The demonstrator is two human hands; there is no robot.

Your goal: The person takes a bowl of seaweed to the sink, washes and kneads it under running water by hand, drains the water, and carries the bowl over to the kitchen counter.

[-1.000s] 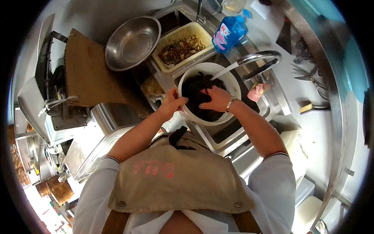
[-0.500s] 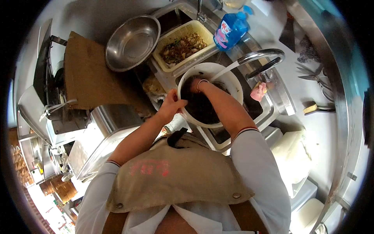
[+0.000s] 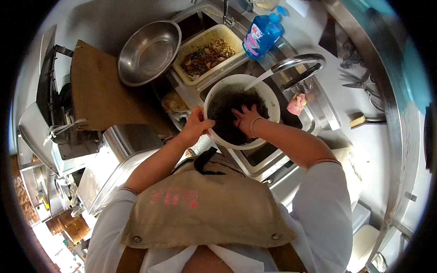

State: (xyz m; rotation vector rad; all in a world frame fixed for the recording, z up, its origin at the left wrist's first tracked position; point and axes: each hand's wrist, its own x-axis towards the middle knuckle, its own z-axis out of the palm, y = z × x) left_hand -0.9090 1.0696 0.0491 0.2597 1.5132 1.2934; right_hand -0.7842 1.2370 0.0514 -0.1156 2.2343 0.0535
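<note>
"Starting with the head view, where to look for the white bucket (image 3: 274,107)?"

"Just above the centre of the frame, over the steel sink (image 3: 261,174), with dark, wet-looking stuff (image 3: 225,123) inside."

"And on the bucket's left side?"

"Gripped at the rim by the left hand (image 3: 198,123), thumb at the edge, fingers against the outer wall."

"And inside?"

"Reaching in from the right with the right hand (image 3: 248,119), fingers spread and tips down in the dark stuff. Impossible to tell about anything caught under the fingertips."

"Any water?"

"Yes, pouring in a stream (image 3: 258,81) from the curved tap (image 3: 298,59), into the bucket near the top of the opening."

"What about beyond the bucket?"

"Up and to the left, a yellow basket (image 3: 205,76) with mixed food bits (image 3: 207,57), and left of that a metal bowl (image 3: 149,52), tilted. At top centre-right, a blue bottle (image 3: 261,38), near the basket."

"And on the right?"

"Beside the tap, a pink cloth or sponge (image 3: 297,104), too small to tell which. Farther right, scissors (image 3: 364,86), with a brush (image 3: 358,121) below."

"At upper left?"

"Below and left of the bowl, a brown board (image 3: 100,91)."
</note>
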